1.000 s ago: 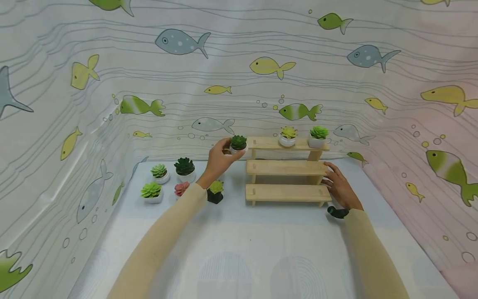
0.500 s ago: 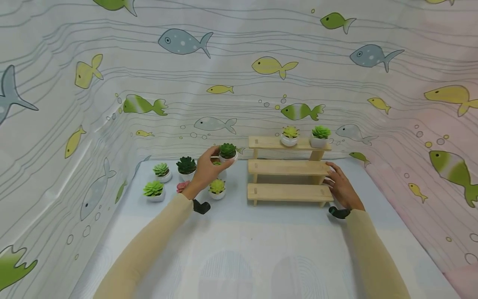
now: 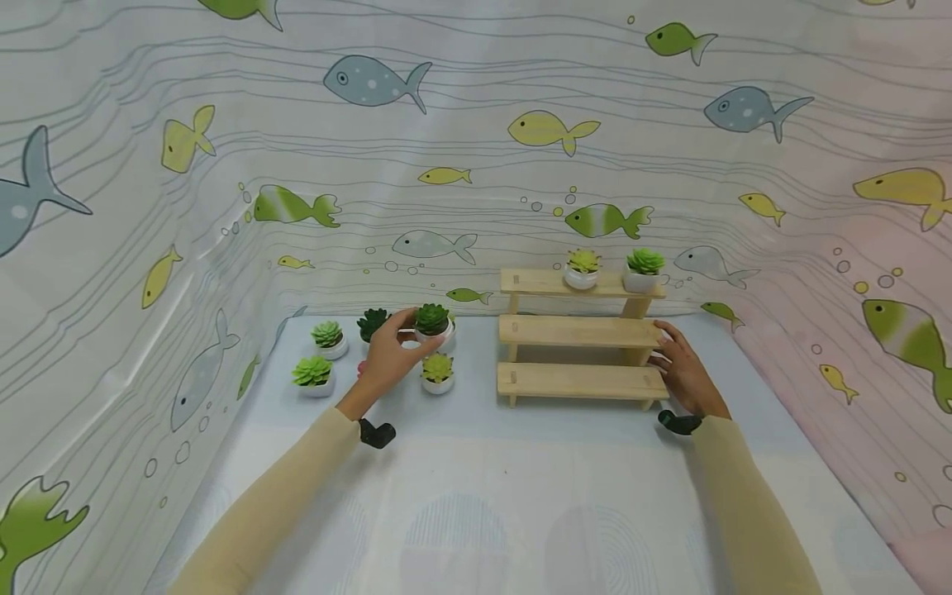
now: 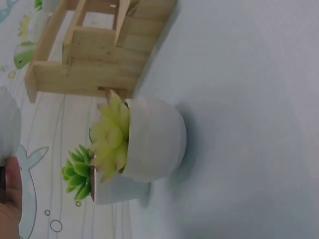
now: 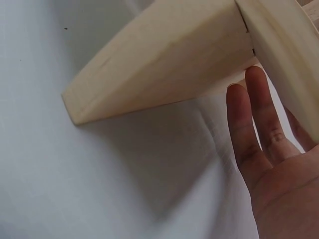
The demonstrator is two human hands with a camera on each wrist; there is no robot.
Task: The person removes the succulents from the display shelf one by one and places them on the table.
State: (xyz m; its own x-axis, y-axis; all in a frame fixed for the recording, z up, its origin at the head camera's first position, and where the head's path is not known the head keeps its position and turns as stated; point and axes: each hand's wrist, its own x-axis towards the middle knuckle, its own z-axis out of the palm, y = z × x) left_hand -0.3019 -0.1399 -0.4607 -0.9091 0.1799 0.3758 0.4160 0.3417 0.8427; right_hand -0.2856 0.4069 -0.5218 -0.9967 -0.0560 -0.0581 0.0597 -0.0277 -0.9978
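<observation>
My left hand holds a potted succulent, dark green in a round white pot, above the table among the other plants. In the left wrist view only part of that white pot and some fingers show at the edge. Just below stands a yellow-green succulent in a white pot; a green one is behind it. My right hand lies against the right end of a three-step wooden shelf. Its fingers are extended beside the wood; exact contact is hard to make out.
On the top step sit a yellow-green succulent and a bright green succulent. Left of my left hand stand a pale green plant, a light green plant and a dark plant. A pink one is mostly hidden.
My left hand has moved left and down with the dark green succulent, away from the shelf's top step toward the plants on the table. The right hand stays at the shelf.
</observation>
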